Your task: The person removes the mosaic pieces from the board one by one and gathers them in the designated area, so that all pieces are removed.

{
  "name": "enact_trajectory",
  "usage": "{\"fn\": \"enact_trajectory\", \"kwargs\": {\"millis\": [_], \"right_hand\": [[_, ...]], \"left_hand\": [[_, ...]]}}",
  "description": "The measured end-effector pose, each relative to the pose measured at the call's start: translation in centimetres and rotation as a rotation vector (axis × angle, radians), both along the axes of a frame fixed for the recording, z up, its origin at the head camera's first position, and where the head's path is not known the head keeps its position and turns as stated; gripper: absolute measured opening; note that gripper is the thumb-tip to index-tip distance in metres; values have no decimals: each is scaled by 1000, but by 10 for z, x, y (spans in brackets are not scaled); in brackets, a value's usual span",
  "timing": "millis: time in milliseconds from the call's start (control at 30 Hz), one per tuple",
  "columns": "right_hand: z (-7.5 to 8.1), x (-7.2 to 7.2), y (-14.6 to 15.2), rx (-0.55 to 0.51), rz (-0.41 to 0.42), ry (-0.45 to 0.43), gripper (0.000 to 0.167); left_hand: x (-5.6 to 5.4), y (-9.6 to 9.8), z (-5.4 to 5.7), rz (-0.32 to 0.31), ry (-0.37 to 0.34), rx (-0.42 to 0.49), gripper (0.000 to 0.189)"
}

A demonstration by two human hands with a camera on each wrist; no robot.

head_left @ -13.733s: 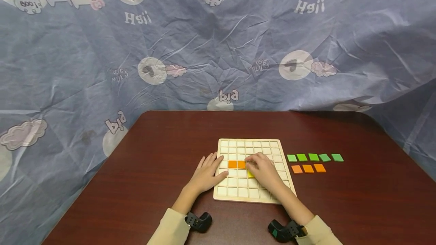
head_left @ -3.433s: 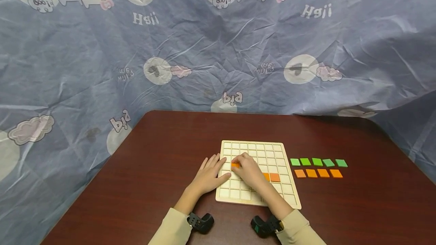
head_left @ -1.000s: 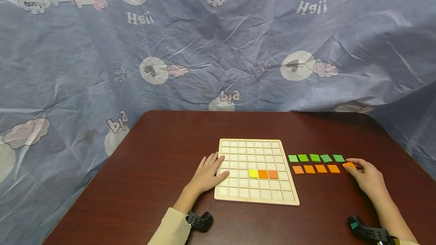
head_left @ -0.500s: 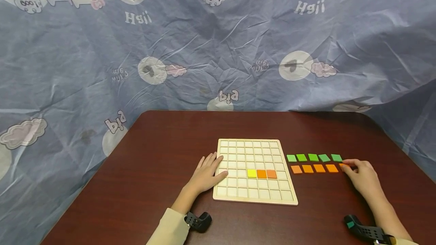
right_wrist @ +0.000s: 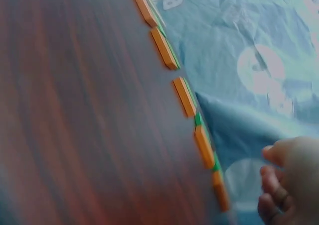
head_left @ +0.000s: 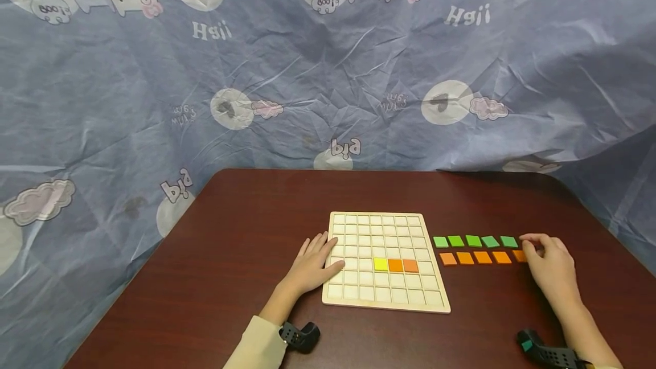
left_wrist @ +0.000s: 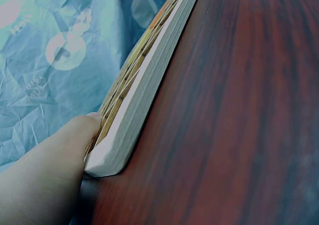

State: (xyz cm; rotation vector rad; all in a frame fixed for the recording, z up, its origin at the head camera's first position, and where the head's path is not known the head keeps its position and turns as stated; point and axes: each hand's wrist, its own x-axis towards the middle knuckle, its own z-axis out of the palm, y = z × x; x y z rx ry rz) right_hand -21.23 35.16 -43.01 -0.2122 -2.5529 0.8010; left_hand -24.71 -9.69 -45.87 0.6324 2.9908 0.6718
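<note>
A pale wooden grid board (head_left: 353,300) lies on the table. My left hand (head_left: 308,263) rests flat over its left edge, fingers spread and straight; in the left wrist view the thumb (left_wrist: 75,140) touches the board's corner. Three tiles sit side by side in one grid row: a yellow tile (head_left: 381,265), an orange tile (head_left: 395,265) and a lighter orange tile (head_left: 410,265). To the right of the board my right hand (head_left: 552,263) hovers by the last orange tile (head_left: 520,256), which it partly hides. No tile shows between its fingers.
Right of the board run two rows of loose tiles: green tiles (head_left: 474,241) behind, orange tiles (head_left: 483,257) in front. A dark reddish table (head_left: 246,232) carries everything. Behind it hangs a blue printed cloth (head_left: 287,61).
Two orange tiles from the board's left part now lie in the front row, which has grown rightward. Within the last second my right hand set down the last one and let go; my left stayed put.
</note>
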Motion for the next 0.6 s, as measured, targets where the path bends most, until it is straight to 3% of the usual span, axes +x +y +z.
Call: {"fn": "enact_trajectory", "kwargs": {"millis": [133,300,400,600], "right_hand": [[22,4,-25,-25,40,60,28],[40,5,-70,-39,167,93,25],[37,5,-99,-44,249,29,23],[15,2,-141,-37,385,-152,22]], "left_hand": [[0,1,-1,0,-2,-4,66],[1,1,2,-6,4,10,65],[2,1,4,-5,7,12,64],[3,0,4,-6,7,14,64]]}}
